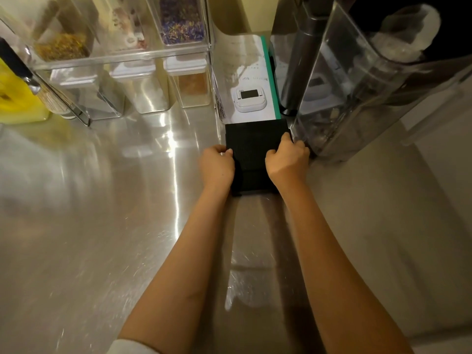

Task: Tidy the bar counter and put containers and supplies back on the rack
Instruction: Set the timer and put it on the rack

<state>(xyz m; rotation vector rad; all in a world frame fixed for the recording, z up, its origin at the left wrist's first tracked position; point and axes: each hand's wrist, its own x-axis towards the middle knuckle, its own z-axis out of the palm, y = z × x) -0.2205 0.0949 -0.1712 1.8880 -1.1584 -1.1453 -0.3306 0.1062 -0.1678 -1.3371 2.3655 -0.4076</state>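
Before us the steel counter (102,226) spreads wide and mostly bare, which suggests the tidying is well along, though we judge that from its look alone. At its far left the clear rack (122,56) already holds lidded canisters on two levels, one with purple petals (181,21), one with orange ones (62,47), and paler ones below. To the right a big clear machine housing (357,85) stands against the counter's edge, and a yellow jug (18,98) sits at the far left. Between rack and machine lies a white sheet with a green edge (251,62), and a small white timer (249,99) rests on it. Just in front of that sheet we hold a folded black cloth (251,154) flat on the counter: our left hand (217,166) grips its left edge with fingers curled over, and our right hand (287,159) grips its right edge the same way, close beside the machine's base. What seems left is to settle this cloth in its place, and perhaps the timer and sheet too
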